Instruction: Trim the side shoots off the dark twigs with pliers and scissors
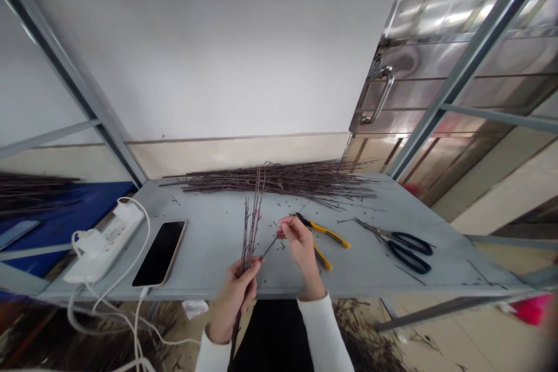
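Observation:
My left hand [242,283] is closed around a small bunch of thin dark twigs [251,226], which stand nearly upright above the front of the grey table. Pinched in the fingers of my right hand [299,241] is a single twig [271,244] that slants down toward the left hand's thumb. Yellow-handled pliers [329,233] lie partly behind the right hand, jaws pointing left. Farther right rest scissors [407,247] with dark blue handles, their blades pointing back and left. Behind both hands a long pile of twigs [279,179] lies across the table's back.
A phone [159,254] on a charging cable and a white power strip [107,244] with plugs lie at the left. Metal frame posts [457,75] rise at the sides. Twig scraps dot the table [196,267]. More twigs [366,331] lie on the floor.

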`<action>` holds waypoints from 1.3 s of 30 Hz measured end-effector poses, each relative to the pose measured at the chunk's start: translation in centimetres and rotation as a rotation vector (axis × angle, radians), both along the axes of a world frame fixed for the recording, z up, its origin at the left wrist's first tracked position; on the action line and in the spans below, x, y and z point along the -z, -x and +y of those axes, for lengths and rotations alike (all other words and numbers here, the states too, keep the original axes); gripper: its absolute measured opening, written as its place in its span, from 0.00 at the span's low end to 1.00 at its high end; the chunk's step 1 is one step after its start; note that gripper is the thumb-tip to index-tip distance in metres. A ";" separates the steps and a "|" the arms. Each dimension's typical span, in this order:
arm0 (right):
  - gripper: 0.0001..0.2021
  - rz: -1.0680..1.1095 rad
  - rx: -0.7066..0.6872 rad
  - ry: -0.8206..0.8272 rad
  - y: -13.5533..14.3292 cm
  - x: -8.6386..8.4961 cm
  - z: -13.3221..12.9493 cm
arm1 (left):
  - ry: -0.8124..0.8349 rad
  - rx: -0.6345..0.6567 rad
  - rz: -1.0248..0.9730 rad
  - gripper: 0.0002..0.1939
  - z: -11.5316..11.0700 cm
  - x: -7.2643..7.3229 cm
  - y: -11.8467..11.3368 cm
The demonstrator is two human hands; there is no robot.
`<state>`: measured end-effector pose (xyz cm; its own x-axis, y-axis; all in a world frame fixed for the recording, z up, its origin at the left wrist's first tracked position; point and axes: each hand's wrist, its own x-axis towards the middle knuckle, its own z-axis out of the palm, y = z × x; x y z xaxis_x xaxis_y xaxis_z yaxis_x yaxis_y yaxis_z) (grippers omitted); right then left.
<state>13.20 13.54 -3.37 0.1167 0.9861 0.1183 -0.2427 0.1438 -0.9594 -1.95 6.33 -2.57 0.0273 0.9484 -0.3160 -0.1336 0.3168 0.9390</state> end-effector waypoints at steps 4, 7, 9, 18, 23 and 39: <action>0.15 0.039 0.011 0.030 0.4 -0.1 -0.1 | 0.007 -0.010 0.028 0.28 0.2 0.3 0.0; 0.19 0.097 -0.028 0.066 0.1 -0.4 -0.3 | 0.014 0.007 0.036 0.27 0.0 0.1 0.2; 0.21 0.125 -0.048 0.089 -0.4 -0.6 -0.5 | 0.031 0.017 0.037 0.28 -0.1 -0.1 0.3; 0.19 0.155 -0.038 0.130 -1.6 -1.3 -0.7 | 0.087 0.027 0.033 0.29 -0.6 -1.0 -0.1; 0.18 0.125 -0.049 0.146 -1.3 -1.0 -0.2 | 0.128 0.026 0.024 0.30 -0.5 -1.3 -0.3; 0.15 -0.373 0.116 0.046 -5.6 0.1 0.0 | 0.145 0.069 -0.036 0.29 1.0 -1.3 -0.7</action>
<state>18.79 13.56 -3.44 0.1848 0.9742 0.1298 0.1394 0.1047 -0.9847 -1.22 7.37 -1.22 0.1043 0.8885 -0.4468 -0.1395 0.4579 0.8780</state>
